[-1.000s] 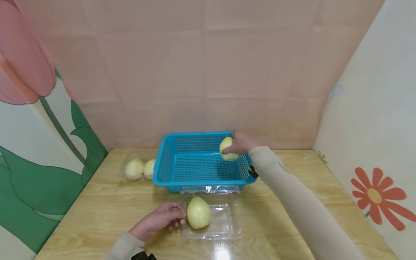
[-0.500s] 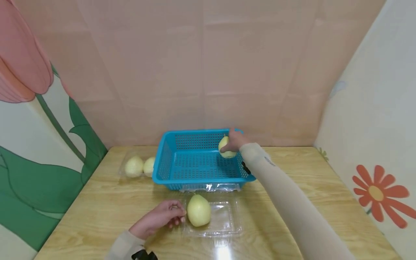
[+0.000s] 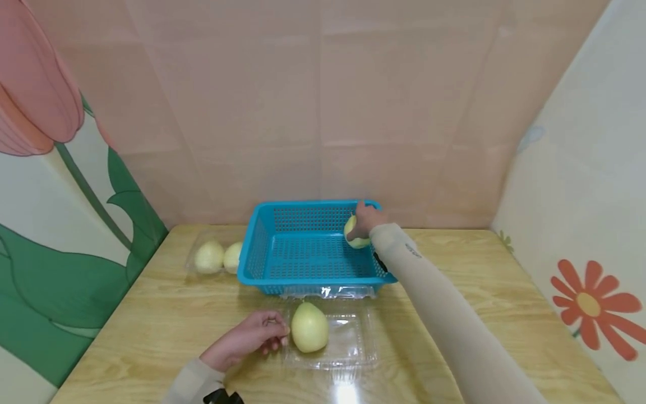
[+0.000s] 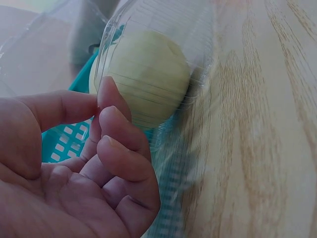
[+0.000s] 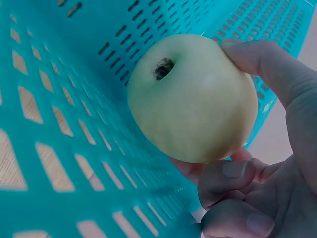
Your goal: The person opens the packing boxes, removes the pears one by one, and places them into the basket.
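1. My right hand point(image 3: 367, 220) is down inside the blue perforated plastic basket point(image 3: 315, 281), at its right end, thumb and fingers clamped round a pale yellow-green pear point(image 5: 193, 99). The dark blossom end faces my right-wrist camera; whether the pear touches the basket floor, I cannot tell.

2. My left hand point(image 3: 254, 336) pinches the near-left edge of the clear plastic clamshell point(image 3: 348, 339), thumb and forefinger together on it, the remaining fingers curled.

3. A second pear point(image 3: 309, 327) sits in the left part of that clamshell, just beside my left fingertips. The basket stands directly behind on the wooden table point(image 3: 151, 336).

4. Left of the basket, two more pears point(image 3: 209, 257) sit in another clear container, the right one partly hidden.

5. I judge the step in hand to be moving pears between clamshell and basket; the direction I can't settle from here. If I'm placing, the next move calls for lowering gently, then spreading my right fingers; if lifting, for a firm grip clear of the basket wall.
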Tool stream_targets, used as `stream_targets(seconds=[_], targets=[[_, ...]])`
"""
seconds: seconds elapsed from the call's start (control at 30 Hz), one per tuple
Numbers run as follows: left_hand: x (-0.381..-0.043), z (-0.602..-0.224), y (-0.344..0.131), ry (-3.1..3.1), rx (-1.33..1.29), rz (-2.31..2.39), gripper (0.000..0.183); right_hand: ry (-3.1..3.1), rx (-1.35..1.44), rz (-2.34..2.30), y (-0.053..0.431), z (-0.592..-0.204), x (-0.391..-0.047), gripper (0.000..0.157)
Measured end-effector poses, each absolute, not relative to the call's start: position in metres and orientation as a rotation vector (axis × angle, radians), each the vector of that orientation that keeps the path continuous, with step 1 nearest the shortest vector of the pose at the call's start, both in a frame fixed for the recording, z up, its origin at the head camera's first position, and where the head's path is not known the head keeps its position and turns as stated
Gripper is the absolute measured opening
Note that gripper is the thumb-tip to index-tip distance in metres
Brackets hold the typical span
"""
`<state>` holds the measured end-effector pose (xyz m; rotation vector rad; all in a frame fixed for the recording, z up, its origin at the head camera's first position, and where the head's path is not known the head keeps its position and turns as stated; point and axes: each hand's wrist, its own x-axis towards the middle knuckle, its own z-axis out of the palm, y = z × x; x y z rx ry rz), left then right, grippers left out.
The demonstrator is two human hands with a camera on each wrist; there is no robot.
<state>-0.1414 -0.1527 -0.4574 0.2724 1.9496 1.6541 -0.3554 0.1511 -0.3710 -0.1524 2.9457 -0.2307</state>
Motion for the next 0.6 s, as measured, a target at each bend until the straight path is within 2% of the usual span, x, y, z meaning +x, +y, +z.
stream_targets(seconds=[0.17, 0.3, 0.6], targets=[[-0.1406, -0.4572, -0.1522, 1.941, 0.274, 1.656, 0.014, 2.943, -0.179, -0.177, 0.1496, -0.3699, -0.3513, 0.084], [-0.1414, -0.4579, -0.1518, 1.939, 0.268, 1.658, 0.013, 2.946, -0.201, -0.152, 0.1493, -0.3677, -0.3501, 0.066], [-0.1430, -0.4609, -0.1526, 1.929, 0.270, 1.663, 0.014, 2.931, -0.230, -0.194, 0.1545, -0.3642, -0.3534, 0.036]])
